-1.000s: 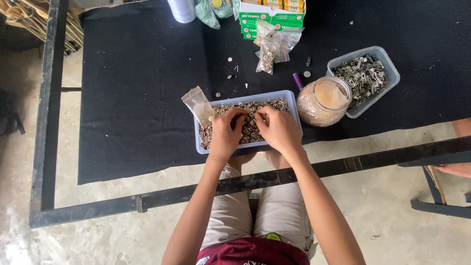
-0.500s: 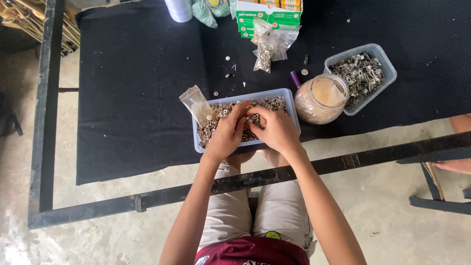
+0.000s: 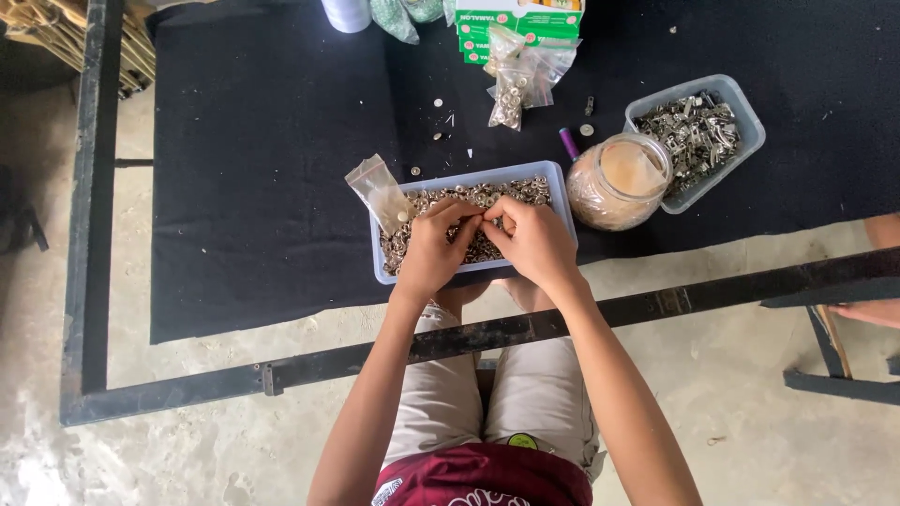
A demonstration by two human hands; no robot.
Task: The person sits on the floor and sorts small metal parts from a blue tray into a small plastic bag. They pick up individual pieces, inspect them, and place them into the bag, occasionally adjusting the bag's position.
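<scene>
A pale blue plastic tub (image 3: pixel 561 192) full of small silvery metal rings sits at the near edge of a black cloth. My left hand (image 3: pixel 433 251) and my right hand (image 3: pixel 534 242) are both over the tub, fingertips pinched together at its middle on small metal pieces too tiny to make out. A small clear plastic bag (image 3: pixel 377 192) leans out of the tub's left end, just left of my left hand.
A round clear jar (image 3: pixel 619 181) and a second tub of metal clips (image 3: pixel 696 137) stand to the right. A clear bag of parts (image 3: pixel 516 82), green boxes (image 3: pixel 520 21) and loose pieces lie behind. The black metal table frame (image 3: pixel 656 305) crosses my knees.
Both hands have drawn together over the tub's middle, fingertips now meeting; a second ago they lay spread on the rings.
</scene>
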